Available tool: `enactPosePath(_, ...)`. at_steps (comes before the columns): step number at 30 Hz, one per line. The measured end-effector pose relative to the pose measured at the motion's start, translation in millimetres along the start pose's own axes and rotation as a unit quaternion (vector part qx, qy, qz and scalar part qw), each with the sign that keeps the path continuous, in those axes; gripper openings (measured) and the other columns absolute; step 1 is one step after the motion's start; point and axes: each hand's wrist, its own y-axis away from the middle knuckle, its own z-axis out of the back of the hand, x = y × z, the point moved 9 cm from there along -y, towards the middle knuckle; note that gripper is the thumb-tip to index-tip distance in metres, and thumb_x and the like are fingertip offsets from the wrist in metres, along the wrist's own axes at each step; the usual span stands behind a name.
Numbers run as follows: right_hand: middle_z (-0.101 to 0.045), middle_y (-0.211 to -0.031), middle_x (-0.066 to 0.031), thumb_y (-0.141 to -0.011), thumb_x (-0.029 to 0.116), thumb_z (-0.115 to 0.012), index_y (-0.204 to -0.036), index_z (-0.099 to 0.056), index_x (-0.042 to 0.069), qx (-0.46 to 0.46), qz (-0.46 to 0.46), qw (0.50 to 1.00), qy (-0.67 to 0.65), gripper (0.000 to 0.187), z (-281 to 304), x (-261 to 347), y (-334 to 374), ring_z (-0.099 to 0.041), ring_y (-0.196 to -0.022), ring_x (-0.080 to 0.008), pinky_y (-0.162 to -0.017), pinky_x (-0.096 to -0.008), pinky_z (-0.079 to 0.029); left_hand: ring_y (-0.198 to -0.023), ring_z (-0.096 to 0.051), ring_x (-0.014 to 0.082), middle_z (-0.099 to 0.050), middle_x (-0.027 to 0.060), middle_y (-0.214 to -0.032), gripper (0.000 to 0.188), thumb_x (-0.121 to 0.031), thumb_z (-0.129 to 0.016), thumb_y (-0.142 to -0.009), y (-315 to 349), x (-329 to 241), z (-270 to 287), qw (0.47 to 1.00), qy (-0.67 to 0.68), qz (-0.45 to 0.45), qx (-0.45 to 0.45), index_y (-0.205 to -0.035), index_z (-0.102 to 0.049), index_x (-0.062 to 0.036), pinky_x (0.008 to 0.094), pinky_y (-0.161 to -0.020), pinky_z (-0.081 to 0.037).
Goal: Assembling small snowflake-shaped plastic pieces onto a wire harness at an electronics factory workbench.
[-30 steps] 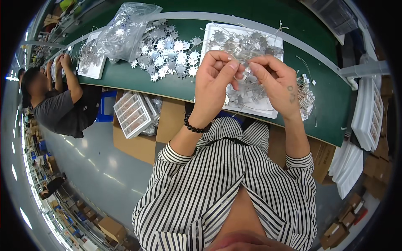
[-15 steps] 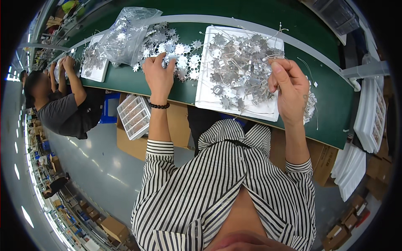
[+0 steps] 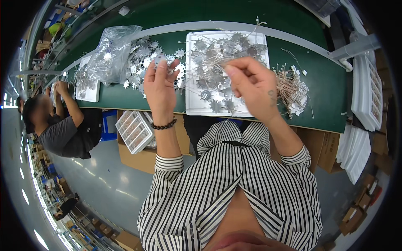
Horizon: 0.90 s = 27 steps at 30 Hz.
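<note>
Two hands work above the green counter (image 3: 125, 94): the left hand (image 3: 160, 85) pinches a silver snowflake ornament (image 3: 161, 61) at its fingertips, while the right hand (image 3: 253, 88), fingers closed on thin wire, hovers over the white tray (image 3: 192, 106).

We cannot tell what our right hand (image 3: 251, 90) pinches, its fingertips blurred, while our left hand (image 3: 160, 85) hides most of the silver snowflake piece (image 3: 161, 62) it lifts.

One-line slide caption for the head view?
Left hand lifts a silver snowflake piece while right hand hovers over a white tray of them.
</note>
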Motion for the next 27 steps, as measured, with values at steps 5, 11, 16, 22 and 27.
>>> enactPosePath(5,-0.060,-0.071,0.0013,-0.092,0.000,-0.069,-0.100,-0.071,-0.001,0.001,0.076,0.992,0.104,0.008,-24.9,8.9,1.5,-0.045,-0.056,-0.0044,-0.050,-0.0173,-0.036,-0.085,-0.066,0.0159,-0.066,0.0102,-0.099,0.029,-0.003,-0.066,-0.098,41.7,7.6,-44.3,0.992,0.101,0.049,0.054,-0.126,-0.058,-0.0012,0.0240,-0.072,-0.057)
enactPosePath(11,-0.058,-0.065,0.0024,-0.089,-0.002,-0.069,-0.089,-0.068,-0.001,0.005,0.146,0.977,0.155,0.001,-36.1,21.6,4.7,-0.043,-0.055,-0.0030,-0.049,-0.0174,-0.034,-0.089,-0.067,0.0168,-0.066,0.0112,-0.103,0.033,0.002,-0.067,-0.096,63.5,-4.1,-59.1,0.991,0.118,0.013,0.057,-0.126,-0.054,-0.0021,0.0264,-0.075,-0.060)
enactPosePath(16,-0.056,-0.064,0.0031,-0.090,0.001,-0.067,-0.088,-0.067,0.000,0.015,0.062,0.994,0.087,0.003,-34.4,6.4,4.3,-0.042,-0.054,-0.0032,-0.048,-0.0177,-0.032,-0.090,-0.068,0.0184,-0.063,0.0126,-0.110,0.035,0.005,-0.068,-0.093,66.1,-11.3,-58.3,0.994,0.090,-0.026,0.047,-0.123,-0.052,-0.0027,0.0289,-0.077,-0.062)
enactPosePath(22,-0.055,-0.066,0.0033,-0.093,0.005,-0.065,-0.088,-0.066,0.001,0.007,-0.019,0.999,0.030,0.007,-31.4,-6.1,-0.1,-0.041,-0.054,-0.0035,-0.047,-0.0181,-0.031,-0.092,-0.066,0.0189,-0.059,0.0140,-0.117,0.034,0.007,-0.070,-0.091,65.9,-17.6,-59.9,0.991,-0.035,-0.129,0.018,-0.119,-0.052,-0.0025,0.0298,-0.076,-0.063)
enactPosePath(27,-0.055,-0.067,0.0027,-0.094,0.007,-0.065,-0.090,-0.066,0.001,-0.027,-0.062,0.997,-0.037,0.007,-37.2,-12.7,-2.2,-0.043,-0.054,-0.0036,-0.048,-0.0183,-0.032,-0.096,-0.063,0.0184,-0.057,0.0133,-0.121,0.033,0.008,-0.069,-0.090,68.1,-28.7,-57.5,0.955,-0.169,-0.244,0.005,-0.116,-0.052,-0.0024,0.0303,-0.075,-0.064)
